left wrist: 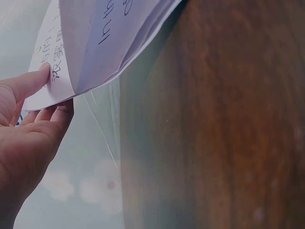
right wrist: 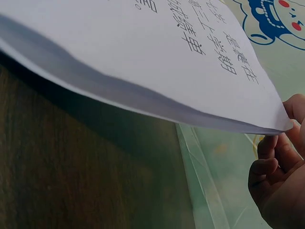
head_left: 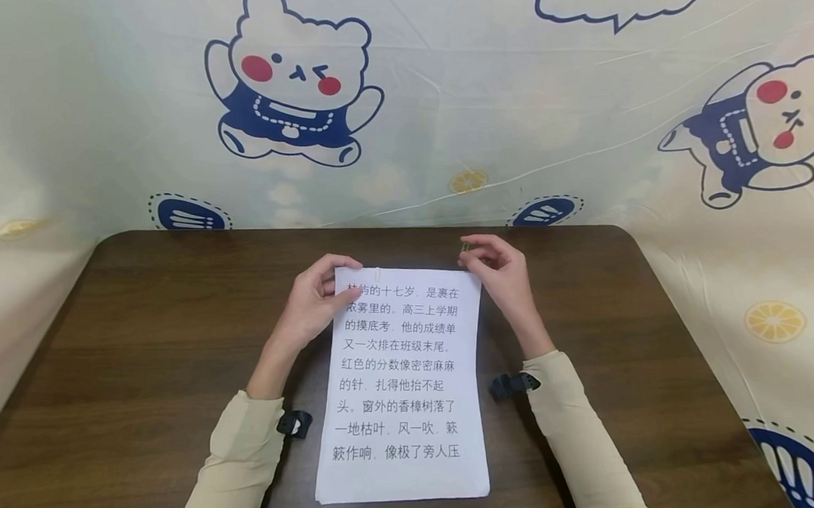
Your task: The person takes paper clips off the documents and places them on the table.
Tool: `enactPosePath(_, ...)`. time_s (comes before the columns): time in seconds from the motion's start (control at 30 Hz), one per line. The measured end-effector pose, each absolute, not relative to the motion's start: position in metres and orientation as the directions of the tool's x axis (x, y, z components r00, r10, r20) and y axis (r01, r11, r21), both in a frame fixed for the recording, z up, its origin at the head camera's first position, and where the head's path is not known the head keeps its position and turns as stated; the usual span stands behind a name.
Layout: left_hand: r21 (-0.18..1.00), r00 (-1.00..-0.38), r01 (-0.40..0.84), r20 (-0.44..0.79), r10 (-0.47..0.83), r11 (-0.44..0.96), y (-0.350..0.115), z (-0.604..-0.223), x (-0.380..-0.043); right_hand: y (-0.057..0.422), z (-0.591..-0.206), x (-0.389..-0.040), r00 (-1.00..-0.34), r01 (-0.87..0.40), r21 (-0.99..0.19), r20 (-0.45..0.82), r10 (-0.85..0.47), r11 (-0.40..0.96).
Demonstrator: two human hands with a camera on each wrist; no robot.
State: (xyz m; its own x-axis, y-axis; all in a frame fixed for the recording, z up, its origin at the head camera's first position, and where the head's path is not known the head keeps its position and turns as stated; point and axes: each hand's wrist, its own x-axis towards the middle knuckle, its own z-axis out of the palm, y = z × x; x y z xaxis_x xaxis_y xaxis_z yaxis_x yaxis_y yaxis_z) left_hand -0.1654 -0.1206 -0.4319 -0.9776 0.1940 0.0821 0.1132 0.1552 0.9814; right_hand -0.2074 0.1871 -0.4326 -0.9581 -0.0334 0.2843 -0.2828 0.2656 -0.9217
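A stack of white paper sheets (head_left: 402, 375) printed with large Chinese characters is raised at its top edge in both wrist views. My left hand (head_left: 317, 292) grips its top left corner, thumb on the front and fingers behind. A pale paper clip (head_left: 377, 275) sits on the top edge, right of that thumb. Above the top right corner, my right hand (head_left: 498, 269) holds a small yellow-green wire paper clip (head_left: 465, 247) at its fingertips. The right thumb is at the corner; how firmly it bears on the paper I cannot tell. Fingers partly hide the held clip in the right wrist view.
The stack is over a dark brown wooden table (head_left: 171, 350). A pale curtain (head_left: 426, 118) with cartoon bears hangs behind the table's far edge. Dark wrist straps (head_left: 295, 424) are on both forearms, near the paper's sides.
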Motion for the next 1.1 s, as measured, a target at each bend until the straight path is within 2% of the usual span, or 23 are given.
enactPosePath(0.23,0.98,-0.978,0.119,0.087,0.19,0.162,-0.121,-0.434,-0.166,0.191,-0.432,-0.208,-0.964,-0.256,-0.928,0.264,-0.007,0.27)
enactPosePath(0.5,0.976,-0.98,0.12,0.087,0.18,0.181,-0.121,-0.435,-0.164,0.185,-0.407,-0.19,-0.97,-0.237,-0.927,0.245,-0.009,0.291)
enactPosePath(0.77,0.977,-0.979,0.117,0.084,0.186,0.176,-0.122,-0.436,-0.163,0.198,-0.433,-0.205,-0.971,-0.229,-0.932,0.24,0.002,0.279)
enactPosePath(1.1,0.977,-0.978,0.125,0.092,0.185,0.172,-0.121,-0.433,-0.166,0.202,-0.436,-0.208,-0.963,-0.258,-0.928,0.269,0.005,0.271)
